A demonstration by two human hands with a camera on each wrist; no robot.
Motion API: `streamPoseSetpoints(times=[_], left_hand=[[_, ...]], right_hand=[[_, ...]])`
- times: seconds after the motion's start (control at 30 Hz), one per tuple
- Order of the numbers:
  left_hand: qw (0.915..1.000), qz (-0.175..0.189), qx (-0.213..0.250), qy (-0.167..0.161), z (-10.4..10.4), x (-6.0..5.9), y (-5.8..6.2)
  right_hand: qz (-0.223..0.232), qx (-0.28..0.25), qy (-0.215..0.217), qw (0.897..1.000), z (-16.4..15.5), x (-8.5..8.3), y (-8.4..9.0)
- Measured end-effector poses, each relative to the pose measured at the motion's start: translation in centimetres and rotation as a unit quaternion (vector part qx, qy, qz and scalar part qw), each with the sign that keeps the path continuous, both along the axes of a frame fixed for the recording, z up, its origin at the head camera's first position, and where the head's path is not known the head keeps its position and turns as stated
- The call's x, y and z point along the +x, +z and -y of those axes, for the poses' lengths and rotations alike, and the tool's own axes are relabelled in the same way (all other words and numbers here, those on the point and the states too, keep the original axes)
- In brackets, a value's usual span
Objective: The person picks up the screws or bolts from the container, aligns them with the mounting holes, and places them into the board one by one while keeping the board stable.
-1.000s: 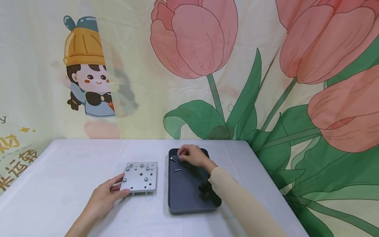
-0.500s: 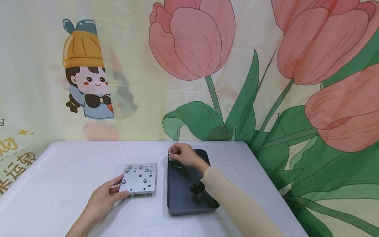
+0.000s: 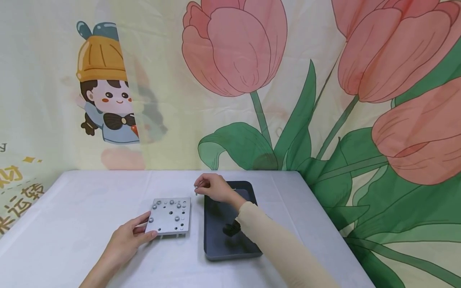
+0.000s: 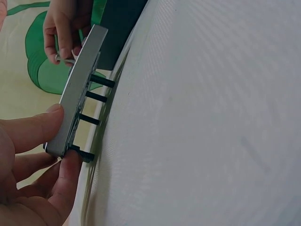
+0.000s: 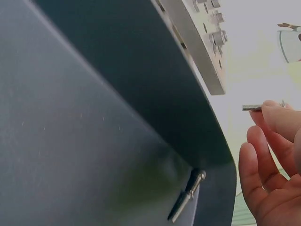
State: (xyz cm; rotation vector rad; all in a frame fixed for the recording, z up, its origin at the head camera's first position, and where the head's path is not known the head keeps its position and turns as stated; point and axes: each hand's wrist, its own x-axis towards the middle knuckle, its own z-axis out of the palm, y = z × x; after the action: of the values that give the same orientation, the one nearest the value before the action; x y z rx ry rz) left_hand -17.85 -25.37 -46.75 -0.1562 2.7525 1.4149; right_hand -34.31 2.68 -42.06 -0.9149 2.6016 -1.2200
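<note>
My left hand [image 3: 124, 240] grips a silver metal plate [image 3: 165, 224] by its near left corner, thumb on one side and fingers on the other. Several screw heads stand on the plate's top among bare holes. In the left wrist view, dark screw shanks [image 4: 96, 97] stick out of its underside, facing the white cloth. Between thumb and forefinger, my right hand [image 3: 218, 188] pinches a small screw [image 5: 252, 108]. That hand is over the far left corner of the dark tray [image 3: 216, 244], with the screw just outside the rim, up and right of the plate.
Loose screws [image 5: 189, 194] lie in a corner of the tray in the right wrist view. A black device [image 3: 231, 228] at the right wrist hangs over the tray. The white-clothed table [image 3: 90, 192] ends at a curtain [image 3: 173, 132] printed with tulips.
My right hand has moved left from inside the tray's far end to past its left rim, carrying the screw. The left hand and the plate have stayed in place.
</note>
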Motion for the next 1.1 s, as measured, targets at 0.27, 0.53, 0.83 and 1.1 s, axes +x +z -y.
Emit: streamPoseSetpoints(times=[0.27, 0.53, 0.83, 1.1], left_hand=[[1.0, 0.004, 0.001, 0.002, 0.0, -0.2, -0.1], [1.0, -0.001, -0.003, 0.001, 0.0, 0.0, 0.0], [1.0, 0.001, -0.002, 0.002, 0.0, 0.0, 0.0], [1.0, 0.001, 0.0, 0.002, -0.1, 0.0, 0.0]], right_hand=[[-0.002, -0.001, 0.008, 1.0, 1.2, 0.3, -0.1], [0.01, -0.004, 0.008, 1.0, 2.1, 0.4, -0.6], [0.032, 0.002, 0.027, 0.999, 2.8, 0.6, -0.8], [0.026, 0.018, 0.032, 0.999, 3.1, 0.7, -0.8]])
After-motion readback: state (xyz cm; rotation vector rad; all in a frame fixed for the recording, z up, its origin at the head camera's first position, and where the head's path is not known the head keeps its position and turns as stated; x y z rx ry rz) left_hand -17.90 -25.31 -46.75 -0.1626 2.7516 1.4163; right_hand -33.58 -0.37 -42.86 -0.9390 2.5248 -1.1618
